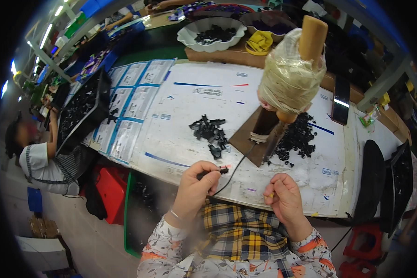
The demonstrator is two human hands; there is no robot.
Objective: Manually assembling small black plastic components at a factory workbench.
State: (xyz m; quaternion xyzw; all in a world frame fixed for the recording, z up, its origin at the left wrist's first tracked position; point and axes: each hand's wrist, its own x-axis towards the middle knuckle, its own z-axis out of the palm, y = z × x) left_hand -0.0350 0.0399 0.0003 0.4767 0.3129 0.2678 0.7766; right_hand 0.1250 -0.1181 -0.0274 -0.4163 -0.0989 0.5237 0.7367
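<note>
My left hand [197,186] is closed round small black plastic pieces [224,171], one end showing past the thumb and forefinger. My right hand [285,198] is pinched over the table's near edge; a tiny yellow bit [271,195] shows at its fingers, its kind too small to make out. Beyond both hands stands a fixture with a brown metal base plate [241,136], a film-wrapped body [289,76] and a wooden handle [313,39]. A dark cord [234,173] runs from it past my left hand. Loose black pieces lie in a left pile [209,132] and a right pile [301,139].
A scalloped white bowl [211,34] of black parts and a yellow cloth [259,42] sit at the back. A phone [340,99] lies at right. Black trays [85,109] of parts stand left and right. A co-worker [46,162] sits at left beside a red stool [112,187].
</note>
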